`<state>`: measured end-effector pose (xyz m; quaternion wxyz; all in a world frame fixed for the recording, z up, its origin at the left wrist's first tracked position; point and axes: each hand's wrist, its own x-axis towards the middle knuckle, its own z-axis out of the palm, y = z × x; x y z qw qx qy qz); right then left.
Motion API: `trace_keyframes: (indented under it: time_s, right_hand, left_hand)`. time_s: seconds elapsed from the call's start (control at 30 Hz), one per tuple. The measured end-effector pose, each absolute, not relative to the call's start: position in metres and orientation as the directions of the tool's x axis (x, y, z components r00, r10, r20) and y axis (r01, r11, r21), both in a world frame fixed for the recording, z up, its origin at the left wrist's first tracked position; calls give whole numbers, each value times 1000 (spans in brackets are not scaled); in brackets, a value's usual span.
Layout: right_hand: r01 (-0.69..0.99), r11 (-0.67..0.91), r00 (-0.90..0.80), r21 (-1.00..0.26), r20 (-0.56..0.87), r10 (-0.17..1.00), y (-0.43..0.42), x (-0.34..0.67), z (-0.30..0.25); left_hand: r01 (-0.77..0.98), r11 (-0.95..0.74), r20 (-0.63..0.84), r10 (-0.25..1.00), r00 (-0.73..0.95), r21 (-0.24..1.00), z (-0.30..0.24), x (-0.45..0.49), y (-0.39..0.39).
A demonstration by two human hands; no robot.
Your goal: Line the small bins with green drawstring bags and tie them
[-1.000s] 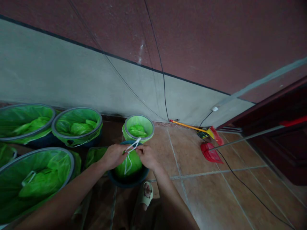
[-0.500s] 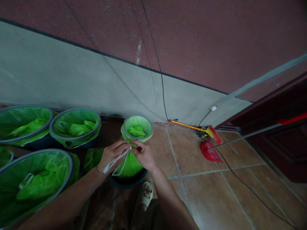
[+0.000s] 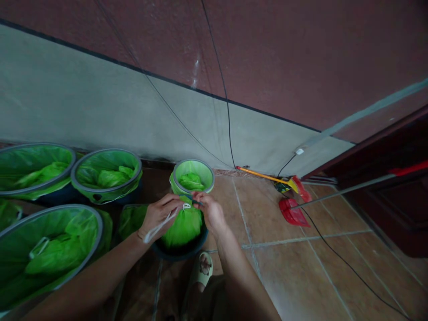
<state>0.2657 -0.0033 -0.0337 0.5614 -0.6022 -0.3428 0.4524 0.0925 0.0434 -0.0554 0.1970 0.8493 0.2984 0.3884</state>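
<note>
Below me, a bulging green garbage bag point(image 3: 182, 227) with a gathered neck sits in a dark round bin point(image 3: 180, 256). My left hand point(image 3: 162, 214) is closed at the left of the neck, with a white drawstring point(image 3: 157, 229) trailing across its back to the wrist. A small white knot or bunch of string lies at the neck. At the right of the neck my right hand point(image 3: 211, 211) is closed in a pinch on the bag's gathered top; the exact grip is partly hidden by the fingers.
Green-lined bins, a large one point(image 3: 100, 218), one by the wall point(image 3: 138, 167) and a small one point(image 3: 212, 178), stand left and ahead. A yellow-handled broom point(image 3: 264, 174), red dustpan point(image 3: 293, 212) and black cable point(image 3: 337, 252) are on the tiled floor at right.
The white loop that hung over the front of the bag has gone up to the neck, where a white bunch now shows. My right hand has shifted slightly right and up.
</note>
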Motion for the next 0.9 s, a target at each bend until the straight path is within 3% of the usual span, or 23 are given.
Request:
trace_keyframes:
  time_s: [0.17,0.27,0.33,0.43,0.53,0.73,0.9]
  right_hand:
    - [200,-13,262,-980,40,964,-8,267,-32]
    - [263,-62,241,-963,3,970,-8,261,-35]
    - [157,-119,250,-980,-77,965,-8,258,-35]
    - [-173,-189,246,-967,-229,942,-9,259,-32]
    - [-393,-148,304,-908,-280,910,-10,265,-27]
    - [-471,-8,484,-882,-266,834,-7,280,-30]
    - [-502,-96,543,-860,-400,738,-4,292,-55]
  left_hand:
    - [338,-739,558,666,496,582,-55,92,43]
    - [345,-727,540,678,499,594,-54,92,43]
    - [337,-718,529,684,503,609,-53,93,43]
    - [329,-670,478,721,502,666,-53,94,45]
    - [360,-602,388,766,513,713,-55,96,49]
    - [446,-533,265,804,532,719,-62,90,58]
    - [587,-573,224,798,560,572,-58,85,55]
